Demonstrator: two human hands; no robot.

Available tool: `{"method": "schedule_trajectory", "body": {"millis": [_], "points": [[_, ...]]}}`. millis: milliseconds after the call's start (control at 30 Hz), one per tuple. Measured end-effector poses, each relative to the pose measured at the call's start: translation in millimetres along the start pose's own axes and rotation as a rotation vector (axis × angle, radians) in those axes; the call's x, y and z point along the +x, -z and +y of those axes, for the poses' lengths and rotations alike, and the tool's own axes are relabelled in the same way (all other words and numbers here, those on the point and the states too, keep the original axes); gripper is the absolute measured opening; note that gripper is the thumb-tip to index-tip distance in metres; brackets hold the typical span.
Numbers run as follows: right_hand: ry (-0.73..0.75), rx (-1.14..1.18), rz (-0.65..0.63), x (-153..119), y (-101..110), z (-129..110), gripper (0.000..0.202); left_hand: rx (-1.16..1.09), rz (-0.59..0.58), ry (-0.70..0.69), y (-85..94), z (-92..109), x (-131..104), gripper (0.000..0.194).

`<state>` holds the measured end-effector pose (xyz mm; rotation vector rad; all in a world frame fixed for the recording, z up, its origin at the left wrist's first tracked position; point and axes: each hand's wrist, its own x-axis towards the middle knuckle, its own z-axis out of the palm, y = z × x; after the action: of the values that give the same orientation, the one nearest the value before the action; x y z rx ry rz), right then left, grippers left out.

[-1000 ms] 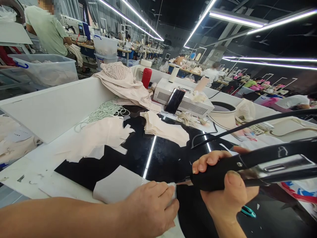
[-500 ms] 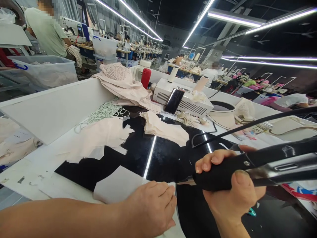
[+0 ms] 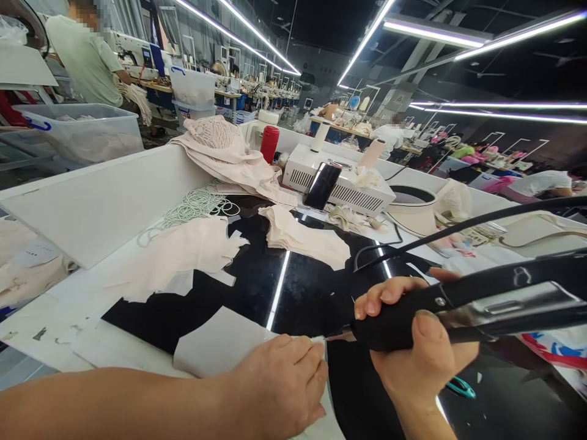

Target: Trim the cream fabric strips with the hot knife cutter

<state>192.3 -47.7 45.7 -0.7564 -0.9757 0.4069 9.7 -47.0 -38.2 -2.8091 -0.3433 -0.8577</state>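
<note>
My right hand (image 3: 422,348) is wrapped round a black corded hand tool (image 3: 468,305) with a metal lever. The tool's narrow tip points left and reaches the right edge of a pale fabric piece (image 3: 215,342). On that edge lies my left hand (image 3: 287,388), its fingers curled and pressed together over the fabric. Whether the fingertips pinch the edge is hidden beneath the hand. Beyond both hands, a stack of cream fabric pieces (image 3: 307,238) rests on the glossy black surface (image 3: 293,287). More cut pieces (image 3: 183,253) lie to the left.
Green cord (image 3: 197,208) lies at the back left, near piled pink fabric (image 3: 229,146). Behind are a red bottle (image 3: 270,144), a phone (image 3: 323,186) and a white vented box (image 3: 339,177). The tool's black cable (image 3: 458,229) crosses the right side. A teal object (image 3: 462,387) lies near my right wrist.
My right hand and the tool have shifted slightly left, bringing the tip closer to my left fingers. More of the teal object shows. My left hand has barely moved.
</note>
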Motion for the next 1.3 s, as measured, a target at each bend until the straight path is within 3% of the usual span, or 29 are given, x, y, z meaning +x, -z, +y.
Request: {"method": "schedule_trajectory", "body": {"millis": [367,500,700,900,1133,1300], "points": [[0.001,0.046,-0.043,-2.0,-2.9,3.9,0.040,0.016,-0.014,-0.027,-3.3,-2.8,-1.6,0.033],[0.004,0.020,-0.048,-3.3,-3.6,6.2,0.038,0.018,0.032,-0.001,-3.6,-3.3,-1.4,0.030],[0.013,0.052,-0.041,-3.0,-6.4,6.8,0.039,0.022,0.017,-0.013,-6.7,-6.6,-6.5,0.035],[-0.008,0.060,-0.057,-7.9,-8.8,10.0,0.045,0.008,-0.068,-0.062,-5.6,-11.1,-10.7,0.039],[-0.002,0.065,-0.062,-10.9,-7.1,15.1,0.045,-0.019,-0.001,-0.049,-5.5,-12.8,-9.9,0.035],[-0.006,0.052,-0.047,-10.1,-9.2,13.7,0.045,0.000,-0.039,-0.068,-6.8,-13.2,-10.1,0.036]]}}
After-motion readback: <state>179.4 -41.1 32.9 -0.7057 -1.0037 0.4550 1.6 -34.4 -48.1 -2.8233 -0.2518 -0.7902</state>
